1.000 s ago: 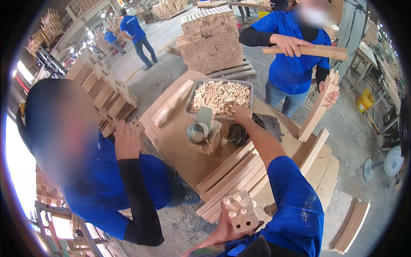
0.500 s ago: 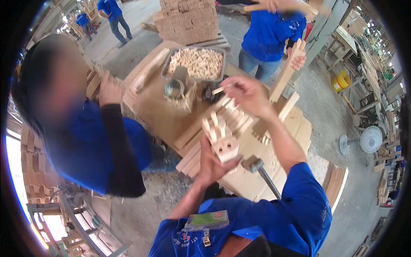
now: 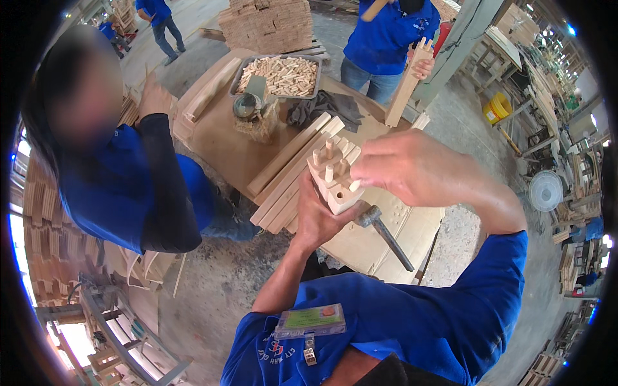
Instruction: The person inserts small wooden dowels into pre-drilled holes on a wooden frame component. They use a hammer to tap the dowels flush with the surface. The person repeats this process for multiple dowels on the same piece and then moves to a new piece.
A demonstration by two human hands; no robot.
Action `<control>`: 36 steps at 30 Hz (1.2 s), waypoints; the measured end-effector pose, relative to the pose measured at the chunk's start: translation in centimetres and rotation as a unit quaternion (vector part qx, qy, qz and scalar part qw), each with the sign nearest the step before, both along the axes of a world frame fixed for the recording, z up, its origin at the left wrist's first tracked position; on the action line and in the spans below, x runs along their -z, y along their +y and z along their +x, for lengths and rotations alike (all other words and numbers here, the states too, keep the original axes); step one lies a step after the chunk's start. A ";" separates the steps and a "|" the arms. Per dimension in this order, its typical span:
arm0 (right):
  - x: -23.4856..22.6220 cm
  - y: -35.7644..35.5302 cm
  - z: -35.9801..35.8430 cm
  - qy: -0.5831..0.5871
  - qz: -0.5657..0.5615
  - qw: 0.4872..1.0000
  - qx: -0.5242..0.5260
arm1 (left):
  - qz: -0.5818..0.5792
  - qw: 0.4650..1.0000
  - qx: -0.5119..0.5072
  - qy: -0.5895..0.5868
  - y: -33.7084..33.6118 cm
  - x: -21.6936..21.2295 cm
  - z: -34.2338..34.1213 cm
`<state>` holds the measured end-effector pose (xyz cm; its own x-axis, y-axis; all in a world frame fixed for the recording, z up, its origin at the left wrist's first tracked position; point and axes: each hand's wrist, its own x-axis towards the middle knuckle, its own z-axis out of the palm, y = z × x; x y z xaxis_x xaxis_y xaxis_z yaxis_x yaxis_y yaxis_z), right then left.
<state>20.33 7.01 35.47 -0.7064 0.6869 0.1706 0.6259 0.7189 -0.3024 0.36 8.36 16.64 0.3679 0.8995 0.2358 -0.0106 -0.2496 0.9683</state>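
Note:
My left hand (image 3: 313, 219) is wrapped round a bundle of pale wooden pieces (image 3: 337, 199), their ends facing up. Several short dowels stand in those ends, and one round hole at the near corner shows dark and unfilled. Between the fingertips of my right hand (image 3: 418, 168) is a wooden dowel (image 3: 355, 185), its tip close to the near end of the bundle. Whether it sits in a hole I cannot tell. Just beyond my left fingertips lies a hammer (image 3: 391, 243) with a dark handle, resting on the cardboard-covered table (image 3: 351, 254).
Long wooden strips (image 3: 283, 186) lie left of the bundle. Farther back are a tray (image 3: 318, 76) of dowels, a glue container (image 3: 246, 105) and a dark cloth (image 3: 331, 110). One co-worker (image 3: 161, 186) is at the left; another across the table holds a wooden piece (image 3: 405, 93) and a mallet (image 3: 373, 9).
My right hand has come from above the table down to the bundle, bringing the dowel to its near end. The bundle in my left hand has shifted slightly. The view has moved too.

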 end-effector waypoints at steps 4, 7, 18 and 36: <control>-1.0 -0.1 -1.0 -0.063 -0.001 0.998 -0.001 | 0.019 0.999 -0.021 0.041 0.0 0.1 -0.2; -0.7 0.7 -1.5 -0.082 -0.008 0.997 0.000 | 0.016 0.998 -0.019 0.052 0.6 0.7 -0.3; 1.8 3.0 -1.7 0.025 -0.085 0.995 0.035 | -0.030 0.999 0.003 0.011 1.7 0.0 -1.2; 36.4 46.5 -2.5 0.017 -0.168 0.851 0.497 | -0.647 0.647 -0.008 -0.403 5.8 -2.7 -1.3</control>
<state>17.79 53.56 -0.94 0.2538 0.9565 -0.1440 0.8613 -0.2912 -0.4164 -0.94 14.20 19.33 0.5833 0.5382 -0.6083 -0.6500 0.7584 0.0478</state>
